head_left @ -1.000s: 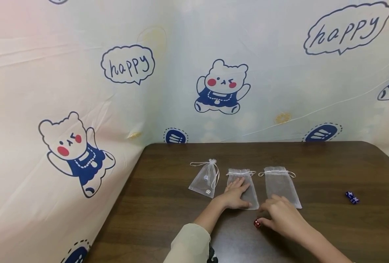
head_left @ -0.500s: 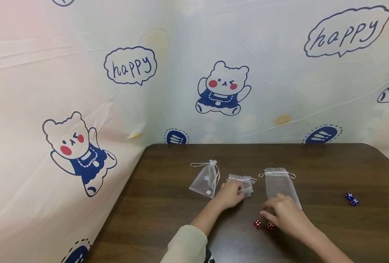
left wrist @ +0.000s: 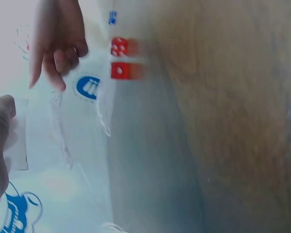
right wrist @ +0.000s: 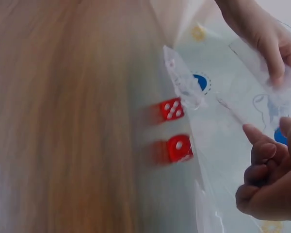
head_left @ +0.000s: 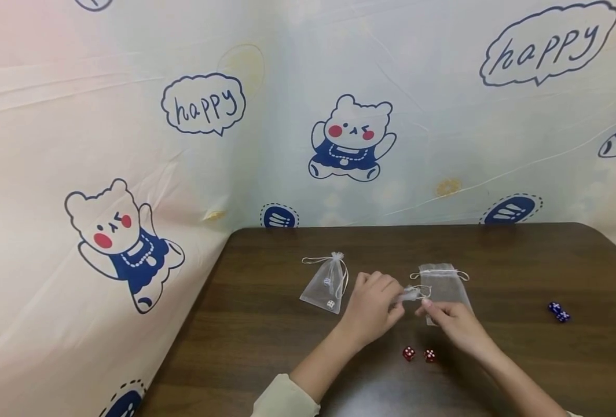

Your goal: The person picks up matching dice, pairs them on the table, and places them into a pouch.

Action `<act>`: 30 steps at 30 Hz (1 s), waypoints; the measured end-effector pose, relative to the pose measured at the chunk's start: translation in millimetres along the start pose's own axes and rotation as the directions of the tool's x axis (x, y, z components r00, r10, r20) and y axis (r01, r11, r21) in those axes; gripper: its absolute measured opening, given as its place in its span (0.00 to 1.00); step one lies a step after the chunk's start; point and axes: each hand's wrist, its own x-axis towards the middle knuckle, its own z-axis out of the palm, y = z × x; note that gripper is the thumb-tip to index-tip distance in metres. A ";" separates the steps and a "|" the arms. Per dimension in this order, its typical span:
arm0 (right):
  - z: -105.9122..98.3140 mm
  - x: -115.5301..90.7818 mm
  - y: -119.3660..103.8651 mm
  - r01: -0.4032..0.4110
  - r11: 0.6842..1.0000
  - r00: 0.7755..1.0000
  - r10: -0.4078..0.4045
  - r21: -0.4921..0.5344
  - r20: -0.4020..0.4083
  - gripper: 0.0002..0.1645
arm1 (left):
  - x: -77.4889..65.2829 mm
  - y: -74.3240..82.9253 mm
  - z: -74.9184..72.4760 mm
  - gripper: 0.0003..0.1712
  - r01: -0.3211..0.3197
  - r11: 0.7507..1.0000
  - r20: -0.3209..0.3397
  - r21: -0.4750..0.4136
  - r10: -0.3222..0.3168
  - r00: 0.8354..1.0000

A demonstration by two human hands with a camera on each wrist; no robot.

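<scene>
My left hand [head_left: 371, 306] grips a sheer white drawstring pouch [head_left: 410, 294], lifted off the table and mostly hidden behind the fingers in the head view. My right hand [head_left: 458, 327] is just right of it, fingertips right at the pouch's white cord [head_left: 426, 289]. In the right wrist view its thumb and index finger [right wrist: 252, 133] stand apart, with the other fingers curled. Two red dice [head_left: 409, 353] lie on the table below the hands. Behind the right hand a second sheer pouch [head_left: 438, 284] lies flat.
A third pouch [head_left: 318, 288], drawn closed at its neck, lies to the left with two white dice [head_left: 330, 304] inside. Two blue dice [head_left: 559, 312] sit together at the right of the brown table [head_left: 516, 260]. A printed cloth [head_left: 287, 145] hangs behind and at the left.
The left hand, first flat on the middle pouch, has gathered it up and carried it right. The right hand has left the red dice and moved up to the pouch's cord.
</scene>
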 end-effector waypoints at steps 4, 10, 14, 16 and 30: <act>-0.8 0.7 -4.2 -0.129 0.963 0.992 0.123 0.235 0.043 0.32 | 1.8 8.7 -8.7 0.04 -0.153 0.984 -0.092 0.090 0.162 0.983; -2.3 1.7 -7.8 -0.179 0.905 0.983 0.179 0.387 0.038 0.24 | -1.9 19.2 -12.4 0.03 -0.345 0.908 -0.105 0.236 0.377 0.920; -2.9 2.1 -6.4 -0.187 0.892 0.982 0.178 0.412 0.061 0.16 | -2.0 25.9 -22.0 0.05 -0.396 0.870 -0.084 0.294 0.436 0.896; -2.4 1.9 -5.7 -0.184 0.886 0.983 0.172 0.425 0.067 0.14 | -0.8 28.7 -28.6 0.06 -0.413 0.855 -0.075 0.314 0.456 0.887; -13.9 2.9 -21.3 -0.130 0.918 0.969 0.198 0.376 -0.149 0.10 | -6.8 21.3 -28.9 0.13 -0.260 0.961 0.027 0.094 0.259 0.966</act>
